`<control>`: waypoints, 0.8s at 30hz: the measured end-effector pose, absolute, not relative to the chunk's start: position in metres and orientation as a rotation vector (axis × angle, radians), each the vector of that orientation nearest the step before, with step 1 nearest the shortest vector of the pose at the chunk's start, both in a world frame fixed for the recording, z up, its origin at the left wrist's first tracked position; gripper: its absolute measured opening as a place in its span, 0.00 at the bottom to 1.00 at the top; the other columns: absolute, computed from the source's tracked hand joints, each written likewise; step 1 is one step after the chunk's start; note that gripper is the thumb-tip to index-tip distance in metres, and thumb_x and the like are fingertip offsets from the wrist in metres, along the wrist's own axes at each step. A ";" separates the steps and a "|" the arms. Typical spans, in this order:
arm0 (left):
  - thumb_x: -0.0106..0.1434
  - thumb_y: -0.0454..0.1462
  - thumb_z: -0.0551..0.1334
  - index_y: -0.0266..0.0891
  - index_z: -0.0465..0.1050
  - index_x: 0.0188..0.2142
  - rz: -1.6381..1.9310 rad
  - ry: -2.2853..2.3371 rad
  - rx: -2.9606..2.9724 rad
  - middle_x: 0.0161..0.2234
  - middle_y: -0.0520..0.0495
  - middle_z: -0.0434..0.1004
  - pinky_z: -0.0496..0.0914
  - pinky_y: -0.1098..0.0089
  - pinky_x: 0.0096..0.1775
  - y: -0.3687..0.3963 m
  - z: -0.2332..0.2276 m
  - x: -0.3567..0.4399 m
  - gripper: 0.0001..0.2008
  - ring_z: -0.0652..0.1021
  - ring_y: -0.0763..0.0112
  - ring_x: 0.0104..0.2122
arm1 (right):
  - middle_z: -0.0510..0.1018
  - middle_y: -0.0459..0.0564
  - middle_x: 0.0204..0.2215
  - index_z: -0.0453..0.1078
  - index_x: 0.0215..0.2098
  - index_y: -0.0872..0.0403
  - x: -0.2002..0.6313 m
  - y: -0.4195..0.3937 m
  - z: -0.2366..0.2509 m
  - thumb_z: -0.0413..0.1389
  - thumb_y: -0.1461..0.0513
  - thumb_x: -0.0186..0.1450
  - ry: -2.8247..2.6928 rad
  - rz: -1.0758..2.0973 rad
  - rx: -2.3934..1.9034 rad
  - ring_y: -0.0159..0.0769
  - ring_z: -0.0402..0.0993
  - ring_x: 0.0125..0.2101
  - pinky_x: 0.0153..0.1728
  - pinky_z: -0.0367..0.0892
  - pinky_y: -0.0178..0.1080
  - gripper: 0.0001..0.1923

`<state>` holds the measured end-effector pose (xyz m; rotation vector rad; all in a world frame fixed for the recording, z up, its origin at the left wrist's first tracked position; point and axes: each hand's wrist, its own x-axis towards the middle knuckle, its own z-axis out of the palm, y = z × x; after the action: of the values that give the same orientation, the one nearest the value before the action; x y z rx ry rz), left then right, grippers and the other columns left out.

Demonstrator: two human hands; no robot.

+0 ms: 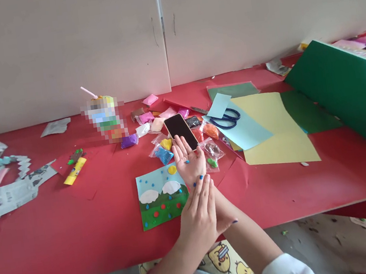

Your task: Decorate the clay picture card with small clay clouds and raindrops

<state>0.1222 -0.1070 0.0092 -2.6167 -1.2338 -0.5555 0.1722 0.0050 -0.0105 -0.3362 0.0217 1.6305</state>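
Note:
My right hand is turned palm up, its fingers stretched out, with a small blue bit of what looks like clay on the palm. Across that wrist lies my left hand, back upward, with straight fingers touching the wrist and the thumb spread. More blue shows at its fingertips; whether that is clay or nail colour I cannot tell. Left of both hands lies a picture card with white clouds, a yellow sun, green hills, red dots and blue drops. A black-screened phone rests just beyond my right fingers.
Small bags of coloured clay surround the phone. Blue-handled scissors lie on light-blue and yellow paper. A green board leans at right. A yellow glue stick, a blurred cup and paper scraps are leftward.

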 end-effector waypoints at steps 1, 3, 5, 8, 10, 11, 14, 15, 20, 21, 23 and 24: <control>0.67 0.56 0.48 0.22 0.57 0.62 -0.555 -1.247 -2.613 0.62 0.35 0.63 0.64 0.64 0.60 -0.113 0.010 0.121 0.39 0.63 0.56 0.63 | 0.69 0.53 0.60 0.69 0.50 0.56 0.172 0.005 -0.008 0.41 0.52 0.68 0.030 1.639 -0.332 0.35 0.64 0.60 0.65 0.54 0.42 0.24; 0.68 0.55 0.49 0.23 0.60 0.61 -0.561 -1.243 -2.622 0.62 0.36 0.64 0.65 0.64 0.60 -0.120 0.012 0.119 0.37 0.64 0.56 0.63 | 0.69 0.54 0.60 0.68 0.52 0.57 0.172 0.005 -0.003 0.40 0.52 0.69 0.034 1.643 -0.328 0.35 0.64 0.60 0.65 0.53 0.43 0.25; 0.68 0.53 0.49 0.25 0.62 0.60 -0.578 -1.157 -2.688 0.61 0.39 0.65 0.65 0.65 0.60 -0.122 0.014 0.116 0.34 0.65 0.58 0.62 | 0.69 0.53 0.60 0.66 0.54 0.57 0.173 0.006 0.000 0.40 0.52 0.69 0.041 1.634 -0.330 0.34 0.65 0.60 0.65 0.53 0.42 0.25; 0.69 0.52 0.48 0.28 0.61 0.61 -0.593 -1.085 -2.770 0.62 0.42 0.64 0.64 0.66 0.60 -0.115 0.016 0.115 0.32 0.64 0.60 0.63 | 0.67 0.52 0.61 0.64 0.57 0.57 0.175 0.006 0.000 0.39 0.52 0.69 0.044 1.623 -0.313 0.32 0.64 0.60 0.65 0.52 0.39 0.26; 0.70 0.51 0.48 0.27 0.59 0.62 -0.578 -1.169 -2.741 0.64 0.40 0.61 0.65 0.64 0.60 -0.106 0.016 0.117 0.33 0.64 0.59 0.63 | 0.67 0.53 0.61 0.64 0.58 0.57 0.176 0.006 -0.001 0.40 0.52 0.69 0.008 1.624 -0.282 0.32 0.63 0.61 0.66 0.52 0.40 0.26; 0.69 0.51 0.48 0.26 0.57 0.63 -0.577 -1.224 -2.714 0.64 0.39 0.60 0.65 0.62 0.59 -0.102 0.016 0.119 0.33 0.63 0.58 0.63 | 0.67 0.53 0.61 0.64 0.58 0.57 0.175 0.005 -0.001 0.40 0.52 0.69 -0.017 1.625 -0.268 0.33 0.63 0.61 0.66 0.52 0.40 0.27; 0.69 0.49 0.51 0.27 0.61 0.60 -0.680 -1.265 -2.735 0.62 0.36 0.64 0.67 0.59 0.58 -0.093 0.020 0.124 0.30 0.65 0.55 0.62 | 0.66 0.53 0.62 0.64 0.58 0.57 0.176 0.004 -0.003 0.41 0.52 0.69 -0.054 1.628 -0.257 0.32 0.62 0.62 0.66 0.51 0.39 0.27; 0.69 0.46 0.53 0.29 0.64 0.58 -0.755 -1.224 -2.794 0.59 0.38 0.69 0.68 0.60 0.57 -0.091 0.022 0.124 0.25 0.68 0.58 0.60 | 0.65 0.53 0.62 0.64 0.58 0.57 0.176 0.004 -0.003 0.41 0.52 0.69 -0.054 1.630 -0.262 0.32 0.62 0.62 0.66 0.51 0.39 0.27; 0.67 0.33 0.56 0.42 0.73 0.46 -1.113 -1.346 -2.739 0.44 0.49 0.80 0.73 0.66 0.47 -0.063 0.034 0.108 0.10 0.78 0.70 0.43 | 0.66 0.53 0.62 0.66 0.56 0.56 0.178 0.006 0.000 0.39 0.48 0.68 -0.120 1.661 -0.293 0.36 0.61 0.62 0.67 0.48 0.45 0.29; 0.66 0.32 0.58 0.41 0.73 0.44 -1.148 -1.396 -2.612 0.41 0.48 0.80 0.73 0.63 0.46 -0.053 0.035 0.103 0.09 0.78 0.67 0.42 | 0.66 0.53 0.62 0.67 0.56 0.55 0.178 0.006 0.002 0.39 0.47 0.68 -0.143 1.673 -0.300 0.37 0.61 0.62 0.67 0.48 0.47 0.30; 0.63 0.32 0.62 0.40 0.75 0.42 -1.061 -1.515 -2.495 0.39 0.46 0.80 0.73 0.60 0.43 -0.033 0.035 0.092 0.08 0.77 0.63 0.40 | 0.68 0.51 0.61 0.69 0.54 0.54 0.176 0.005 0.005 0.38 0.46 0.68 -0.177 1.696 -0.322 0.38 0.61 0.63 0.67 0.48 0.49 0.30; 0.61 0.32 0.63 0.40 0.75 0.40 -0.997 -1.524 -2.488 0.37 0.47 0.80 0.73 0.60 0.41 -0.025 0.035 0.088 0.07 0.77 0.63 0.38 | 0.69 0.50 0.60 0.69 0.53 0.53 0.175 0.004 0.007 0.37 0.46 0.68 -0.190 1.704 -0.336 0.38 0.61 0.62 0.67 0.47 0.49 0.30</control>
<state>0.0879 -0.0254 0.0345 -2.4883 -1.5242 -0.9966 0.1755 0.0043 0.0066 -0.3357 -0.1897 1.7037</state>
